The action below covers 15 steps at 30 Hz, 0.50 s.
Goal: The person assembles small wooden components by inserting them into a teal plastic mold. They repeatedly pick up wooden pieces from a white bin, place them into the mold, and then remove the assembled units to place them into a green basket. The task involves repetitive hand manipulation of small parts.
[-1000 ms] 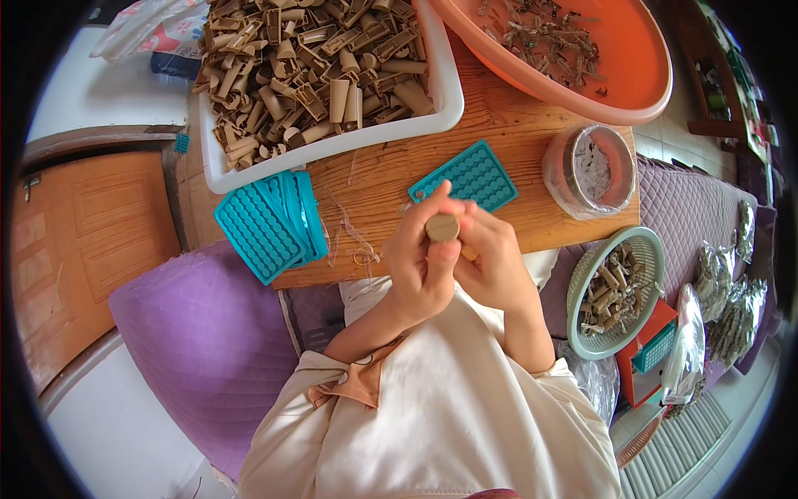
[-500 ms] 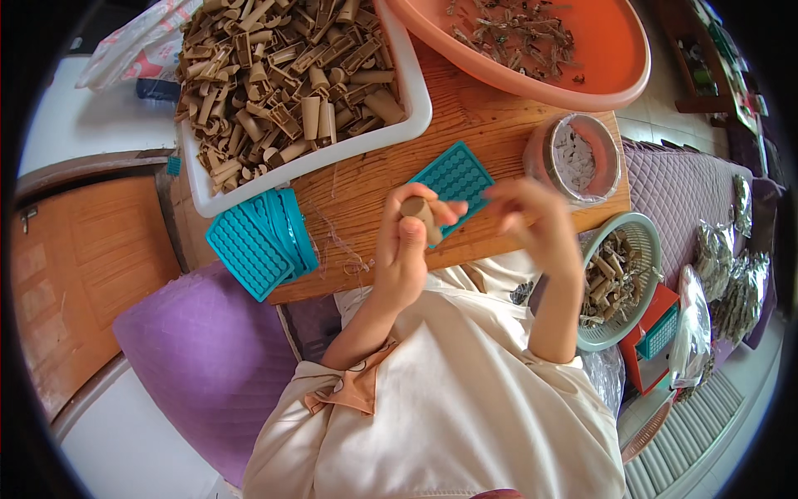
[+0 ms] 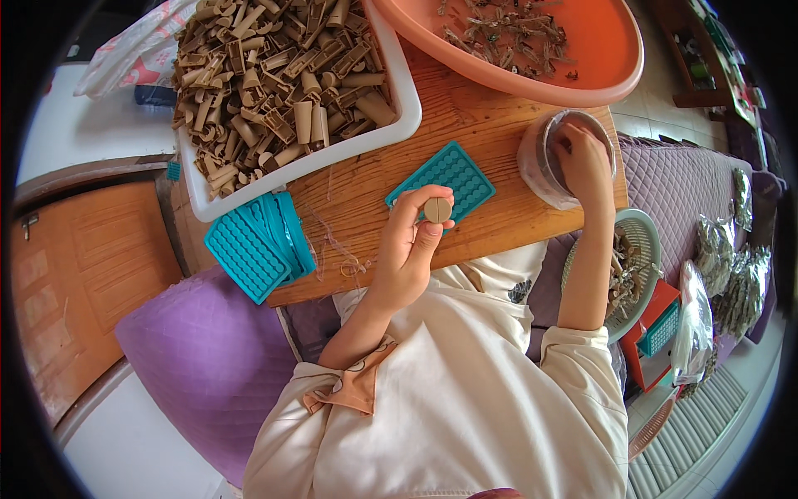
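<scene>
Upright in my left hand (image 3: 409, 241) is a short tan plastic cylinder (image 3: 437, 209), pinched between thumb and fingers. Its round end faces up and has a line across the middle. My right hand (image 3: 582, 158) dips into a round clear tub (image 3: 540, 170) at the table's right side. Those fingers are bent and drawn together, and whatever they pinch is hidden inside the tub. A teal sheet with rows of bumps (image 3: 465, 179) lies on the wooden table just beyond my left hand.
A white bin (image 3: 416, 108) heaped with tan plastic pieces (image 3: 283, 83) stands far left. Beyond the tub is an orange basin (image 3: 619, 58) holding small loose parts. Teal sheets (image 3: 249, 249) are stacked at the table's left edge. A green basket (image 3: 657, 249) sits right, below the table.
My right hand has moved away from the left one, rightward and into the tub. The cylinder in my left hand has turned so its split end faces up.
</scene>
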Each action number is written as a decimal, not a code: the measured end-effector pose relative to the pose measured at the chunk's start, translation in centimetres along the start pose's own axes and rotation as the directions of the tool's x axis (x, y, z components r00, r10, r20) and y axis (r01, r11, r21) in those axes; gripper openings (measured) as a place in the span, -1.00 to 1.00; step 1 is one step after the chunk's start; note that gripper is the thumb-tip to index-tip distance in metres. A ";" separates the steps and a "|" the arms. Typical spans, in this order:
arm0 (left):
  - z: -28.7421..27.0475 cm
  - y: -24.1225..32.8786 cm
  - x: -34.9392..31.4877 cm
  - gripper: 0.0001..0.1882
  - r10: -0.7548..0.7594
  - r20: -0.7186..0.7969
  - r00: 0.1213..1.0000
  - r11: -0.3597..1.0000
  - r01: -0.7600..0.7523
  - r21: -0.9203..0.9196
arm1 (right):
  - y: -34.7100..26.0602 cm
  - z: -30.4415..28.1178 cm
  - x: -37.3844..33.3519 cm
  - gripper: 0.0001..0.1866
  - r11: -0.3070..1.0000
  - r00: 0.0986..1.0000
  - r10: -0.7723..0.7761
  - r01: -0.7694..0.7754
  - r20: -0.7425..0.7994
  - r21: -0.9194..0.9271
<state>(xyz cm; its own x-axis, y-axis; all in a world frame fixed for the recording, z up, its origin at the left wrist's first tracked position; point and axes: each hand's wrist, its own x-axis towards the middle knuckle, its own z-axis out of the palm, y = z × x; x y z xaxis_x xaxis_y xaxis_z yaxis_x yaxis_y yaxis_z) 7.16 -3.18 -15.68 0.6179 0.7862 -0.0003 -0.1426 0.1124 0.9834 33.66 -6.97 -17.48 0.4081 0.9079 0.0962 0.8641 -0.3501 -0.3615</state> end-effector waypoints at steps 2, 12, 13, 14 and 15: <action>-0.1 -0.1 -0.2 -0.67 0.010 -0.016 1.000 0.999 -0.010 0.048 | -0.3 -0.5 -0.4 -0.86 0.987 0.995 0.036 -0.020 -0.096 0.159; 0.1 0.5 0.0 -0.50 -0.349 0.124 0.929 0.743 0.355 -0.568 | -9.1 -1.8 -4.6 -0.93 0.448 0.978 0.183 0.006 -0.098 0.894; -0.2 0.4 -0.1 -0.52 -0.365 0.208 0.908 0.687 0.413 -0.598 | -10.0 -1.2 -5.0 -0.94 0.391 0.990 0.135 -0.010 -0.046 0.920; -0.2 0.5 -0.2 -0.51 -0.394 0.240 0.887 0.623 0.449 -0.640 | -11.1 -0.9 -5.3 -0.95 0.226 0.989 0.128 -0.100 0.073 0.969; -0.1 0.6 -0.3 -0.51 -0.409 0.231 0.883 0.630 0.456 -0.629 | -11.9 -0.6 -5.4 -0.95 0.145 0.995 0.057 -0.088 0.081 0.986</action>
<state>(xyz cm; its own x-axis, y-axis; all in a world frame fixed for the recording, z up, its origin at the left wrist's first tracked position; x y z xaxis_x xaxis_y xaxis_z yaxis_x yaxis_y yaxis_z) 6.79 -3.31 -15.08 0.7822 0.5082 -0.3605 -0.2946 0.8114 0.5047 21.32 -7.82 -13.11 0.4314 0.9022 0.0003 -0.2013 0.0965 -0.9748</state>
